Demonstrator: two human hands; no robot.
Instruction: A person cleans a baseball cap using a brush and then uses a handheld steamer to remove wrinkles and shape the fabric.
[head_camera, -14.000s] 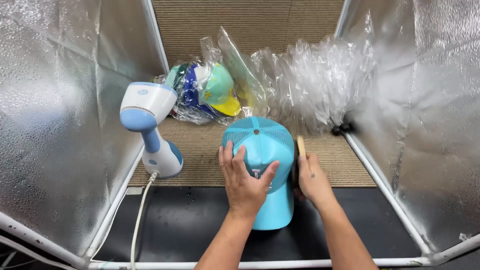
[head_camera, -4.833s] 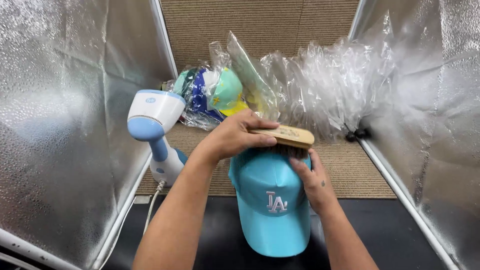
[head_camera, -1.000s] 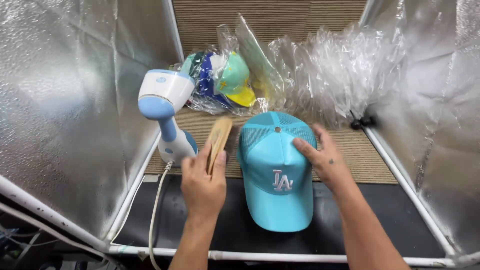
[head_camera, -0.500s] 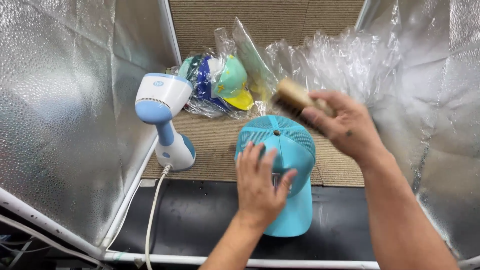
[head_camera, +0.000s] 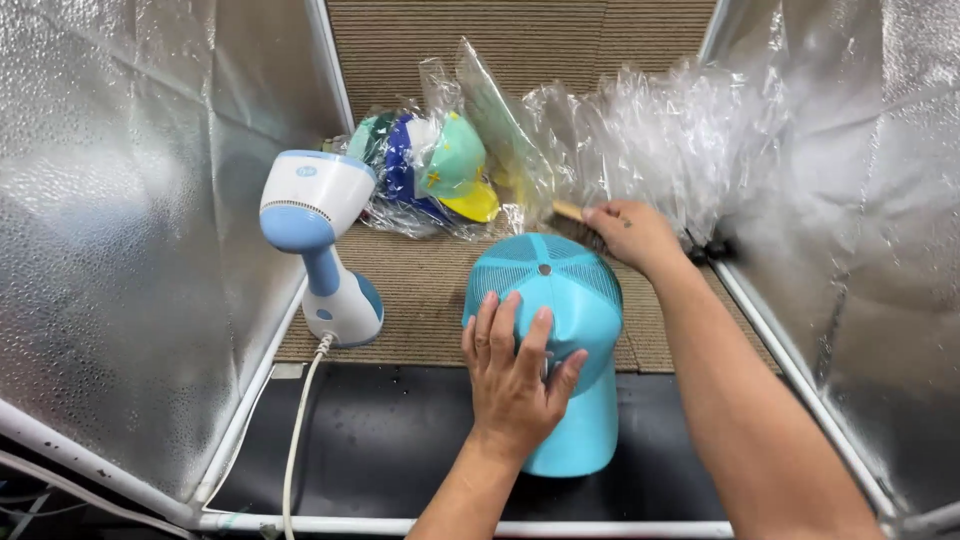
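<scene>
Trouble is waiting mostly at the back of the cap (head_camera: 548, 300), where my right hand (head_camera: 632, 235) is gripping the wooden brush (head_camera: 570, 213) with fingers curled around it and working its bristles against the mesh; pressing too hard could be snagging that mesh or denting the crown. My left hand (head_camera: 515, 375) is lying flat with fingers spread over the front of the cap, which is sitting on the mat (head_camera: 420, 290) with its brim over the black strip (head_camera: 400, 450), so it could be sliding if I am easing off. Plastic bags (head_camera: 660, 140) and the bagged caps (head_camera: 430, 175) are crowding just behind the brush, and the steamer (head_camera: 322, 250) with its cord (head_camera: 300, 430) is standing near my left, where a careless elbow could be tipping it.
</scene>
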